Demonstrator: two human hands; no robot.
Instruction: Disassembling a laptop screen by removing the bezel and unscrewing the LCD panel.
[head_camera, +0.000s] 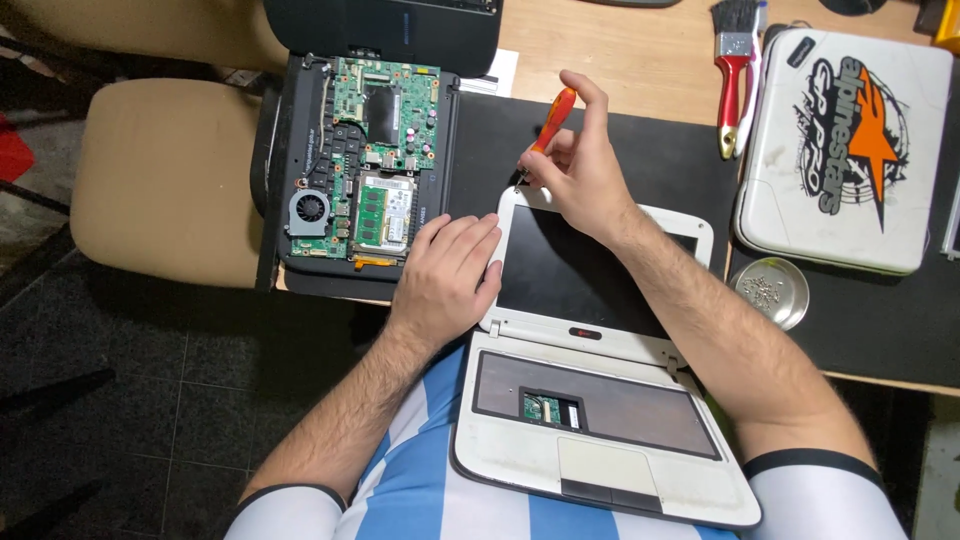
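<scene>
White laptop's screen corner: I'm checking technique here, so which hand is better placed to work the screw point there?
Right. The right hand already grips the orange-handled screwdriver, tip at the white laptop's top-left bezel corner. The left hand lies flat on the left edge, bracing.

We cannot see the metal tip of the orange-handled screwdriver; it is hidden where it meets the top left corner of the small white laptop, behind the fingers of the right hand. The left hand covers the left edge of that laptop's dark screen. The small silver parts in the round metal dish are too tiny for us to tell apart (screws, perhaps). The black device at the top is cut off by the picture's edge, as is the laptop's near corner, over the striped shirt.
</scene>
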